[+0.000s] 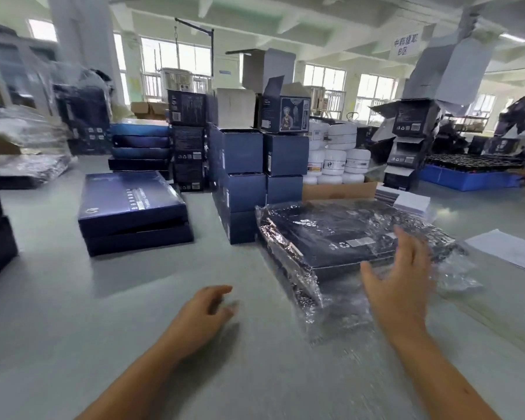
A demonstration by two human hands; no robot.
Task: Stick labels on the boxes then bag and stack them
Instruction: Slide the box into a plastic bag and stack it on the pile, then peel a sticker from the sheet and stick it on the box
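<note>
A flat dark blue box in a clear plastic bag [340, 234] lies on the grey table [88, 313], right of centre, with the bag's loose open end trailing toward me. My right hand [402, 283] hovers over the box's near right corner with fingers spread, holding nothing. My left hand [203, 310] rests low over the table to the left of the bag, fingers loosely curled and empty. Two unbagged flat blue boxes [131, 213] sit stacked to the left.
Stacks of small blue cartons [249, 177] stand behind the bagged box, with white jars [334, 162] in a cardboard tray. More flat boxes [140, 150] are piled at the back left. Bagged boxes [28, 168] lie far left. White sheets [509, 250] lie at the right.
</note>
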